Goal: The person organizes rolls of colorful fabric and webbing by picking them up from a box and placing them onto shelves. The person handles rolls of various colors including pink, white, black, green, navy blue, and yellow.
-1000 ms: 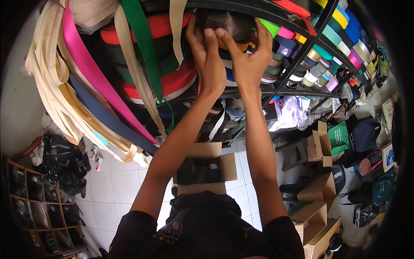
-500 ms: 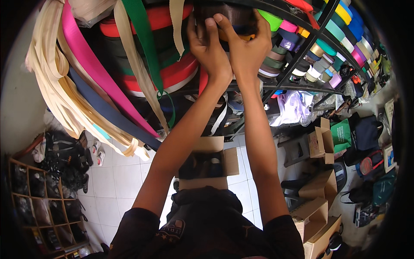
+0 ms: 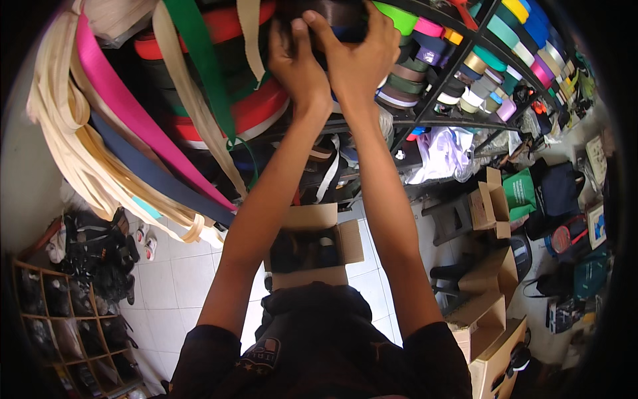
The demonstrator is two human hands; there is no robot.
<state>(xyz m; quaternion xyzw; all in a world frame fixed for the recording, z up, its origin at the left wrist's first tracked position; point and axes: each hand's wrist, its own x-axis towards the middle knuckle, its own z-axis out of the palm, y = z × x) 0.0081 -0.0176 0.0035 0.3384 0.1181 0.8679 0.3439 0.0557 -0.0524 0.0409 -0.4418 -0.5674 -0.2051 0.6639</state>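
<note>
both hands are up at the black shelf (image 3: pixel 452 64), at the top edge of the view. the thing handled is a dark roll (image 3: pixel 345 10), partly cut off by that edge. it sits between the two hands, just beyond the thumbs.

left hand (image 3: pixel 302 72): on the roll's left side, fingers bent and partly in shadow, thumb pointing up at its front. right hand (image 3: pixel 359 63): thumb against the front of the roll, fingers curved round its right side. so the roll is cupped from both sides; the far fingertips are hidden. wrists close together, forearms slanting in from below.

left of the hands: a stack with a red roll (image 3: pixel 258 101) low in it, near the left wrist. in front of the stack hang a green strap (image 3: pixel 203 56) and cream strips. further left, a pink strap (image 3: pixel 126 100) and a thick cream bundle (image 3: pixel 56 120).

right of the hands: a bright green roll (image 3: pixel 399 20), just beside the right fingers, with more coloured rolls behind the shelf's slanting upright.

below, between the forearms: an open cardboard box (image 3: pixel 309 216) on the white tiled floor (image 3: pixel 156 282), dark contents inside.
</note>
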